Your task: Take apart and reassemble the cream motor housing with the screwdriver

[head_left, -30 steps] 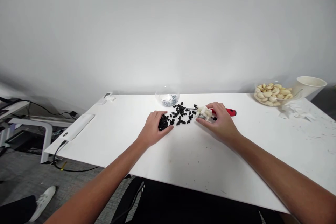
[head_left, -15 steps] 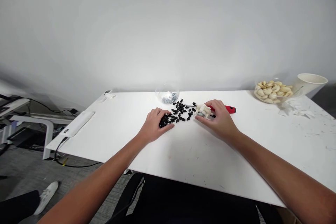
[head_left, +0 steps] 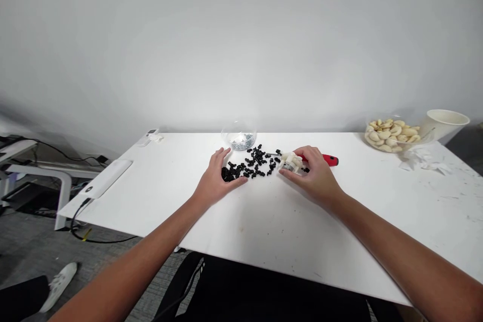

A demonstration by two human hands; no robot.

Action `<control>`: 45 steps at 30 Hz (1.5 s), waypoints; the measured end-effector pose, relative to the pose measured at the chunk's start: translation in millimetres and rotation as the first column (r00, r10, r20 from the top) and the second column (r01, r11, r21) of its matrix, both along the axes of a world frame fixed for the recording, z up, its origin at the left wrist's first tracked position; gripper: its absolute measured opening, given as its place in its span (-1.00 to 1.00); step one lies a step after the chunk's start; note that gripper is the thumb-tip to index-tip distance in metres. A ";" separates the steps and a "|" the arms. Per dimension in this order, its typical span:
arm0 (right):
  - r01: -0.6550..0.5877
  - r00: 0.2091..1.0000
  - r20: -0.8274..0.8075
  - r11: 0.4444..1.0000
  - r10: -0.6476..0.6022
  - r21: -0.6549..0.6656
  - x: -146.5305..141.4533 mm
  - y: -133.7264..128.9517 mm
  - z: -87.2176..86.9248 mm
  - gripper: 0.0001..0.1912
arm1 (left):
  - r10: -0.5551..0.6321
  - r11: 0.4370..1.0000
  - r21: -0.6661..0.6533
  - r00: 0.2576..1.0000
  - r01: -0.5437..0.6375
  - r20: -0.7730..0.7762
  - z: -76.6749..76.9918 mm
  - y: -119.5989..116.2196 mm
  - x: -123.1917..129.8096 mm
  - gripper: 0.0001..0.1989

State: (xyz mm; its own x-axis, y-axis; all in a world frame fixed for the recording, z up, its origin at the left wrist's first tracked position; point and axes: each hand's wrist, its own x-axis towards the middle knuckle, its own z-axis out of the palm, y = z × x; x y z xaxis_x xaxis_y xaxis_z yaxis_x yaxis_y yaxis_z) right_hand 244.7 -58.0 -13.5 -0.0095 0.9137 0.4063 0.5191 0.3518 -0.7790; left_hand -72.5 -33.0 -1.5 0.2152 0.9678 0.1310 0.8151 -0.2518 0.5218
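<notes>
our left grip [head_left: 214, 182] is open and not clenched. it curves around the near end of a spread of small black plastic bits [head_left: 236, 173], cupping them on the counter [head_left: 287, 246]. the bits lie in a loose band that runs from this hand toward the other one. they look light, hard and easy to scatter, so a cupped hand around the edge of the pile or a small pinch on one bit seems best.

our right grip [head_left: 316, 176] is closed in a pinch on a small white and metal part [head_left: 290, 162], just past the right end of the black bits. the part looks light and a bit fragile, so we would hold it gently by its sides. a screwdriver [head_left: 330, 160] with a red handle sits by it, its thin metal tip pointing left. we cannot tell if this hand holds it too.

behind the bits stands a glass bowl [head_left: 239, 138] of tiny screws [head_left: 242, 142]. far to the right are a glass bowl of pale curved pieces [head_left: 390, 135] and a paper cup [head_left: 445, 124].
</notes>
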 end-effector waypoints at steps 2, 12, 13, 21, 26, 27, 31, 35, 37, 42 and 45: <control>0.000 1.000 -0.005 1.000 0.000 -0.007 0.1 -0.4 -0.1 -0.64 | -0.062 0.998 -0.009 0.997 0.063 0.044 2.8 -1.8 -1.5 0.05; -0.002 1.000 -0.007 1.000 0.002 -0.006 -0.2 -0.5 -0.8 -0.64 | -0.243 0.967 -0.078 0.970 0.242 -0.011 7.8 -0.8 -4.6 0.06; -0.001 1.000 -0.008 1.000 0.001 -0.008 -0.2 -0.6 -0.7 -0.64 | -0.265 0.962 -0.088 0.963 0.260 -0.046 7.2 -0.8 -4.0 0.04; 0.006 1.000 -0.013 0.999 -0.006 -0.039 -0.2 -1.8 0.4 -0.63 | -0.262 0.965 -0.027 0.964 0.261 -0.047 5.2 -3.8 -0.4 -0.35; -0.006 1.000 -0.005 1.000 0.006 -0.025 0.1 -0.7 -1.3 -0.62 | -0.280 0.960 -0.015 0.956 0.280 -0.081 6.1 -2.9 1.3 -0.47; -0.007 1.000 -0.005 1.000 0.007 -0.024 0.3 -0.6 -1.6 -0.62 | -0.281 0.959 -0.013 0.956 0.281 -0.088 6.3 -2.9 1.6 -0.50; -0.006 1.000 0.000 1.000 0.006 -0.028 1.0 -0.2 -2.8 -0.62 | -0.275 0.961 0.008 0.955 0.277 -0.111 7.0 -3.0 2.6 -0.60; -0.013 1.000 0.019 1.000 0.014 -0.020 1.3 0.1 -3.2 -0.62 | -0.246 0.966 0.046 0.960 0.254 -0.134 6.0 -3.0 3.3 -0.70; -0.018 1.000 0.025 1.000 0.019 -0.017 1.2 0.2 -3.1 -0.62 | -0.234 0.968 0.062 0.962 0.244 -0.138 5.6 -3.2 3.8 -0.76; -0.044 0.999 0.012 0.999 0.045 -0.031 0.6 -0.9 -1.8 -0.60 | -0.207 0.975 0.054 0.968 0.216 -0.141 7.9 -5.4 5.8 -0.81; -0.105 0.994 -0.002 0.992 0.105 -0.076 0.5 -2.5 -1.2 -0.59 | -0.194 0.978 0.052 0.970 0.203 -0.146 9.9 -6.6 6.6 -0.81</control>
